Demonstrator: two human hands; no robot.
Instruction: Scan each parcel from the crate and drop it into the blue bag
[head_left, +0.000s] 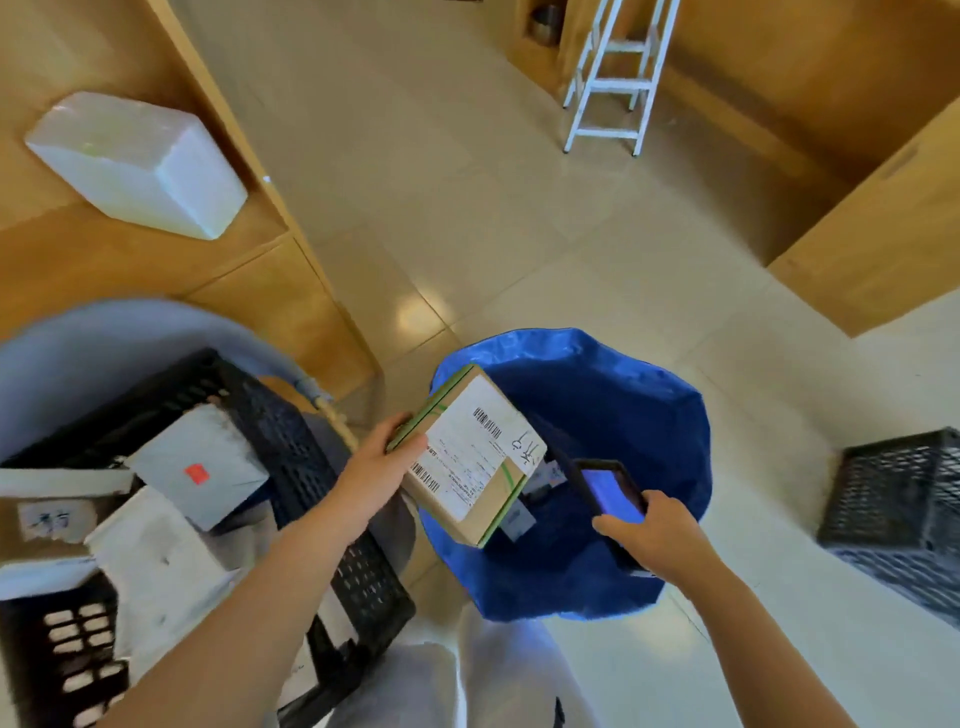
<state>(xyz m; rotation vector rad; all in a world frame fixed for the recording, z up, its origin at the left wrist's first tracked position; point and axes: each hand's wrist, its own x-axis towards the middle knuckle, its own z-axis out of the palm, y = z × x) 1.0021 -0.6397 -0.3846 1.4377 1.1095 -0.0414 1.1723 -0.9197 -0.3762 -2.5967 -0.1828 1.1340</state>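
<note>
My left hand (382, 465) grips a brown cardboard parcel (470, 457) with green tape and a white barcode label, held over the left rim of the open blue bag (623, 405). My right hand (657, 535) holds a black handheld scanner (608, 493) with a lit blue screen, just right of the parcel and over the bag. A few parcels lie at the bottom of the bag, partly hidden. The black crate (291, 441) at lower left holds several white and grey parcels (200, 465).
A wooden counter (156, 270) at upper left carries a white wrapped box (140, 161). A white stepladder (615, 78) stands at the back. Wooden cabinets (883, 228) fill the upper right. A second black crate (898, 514) sits on the tiled floor at right.
</note>
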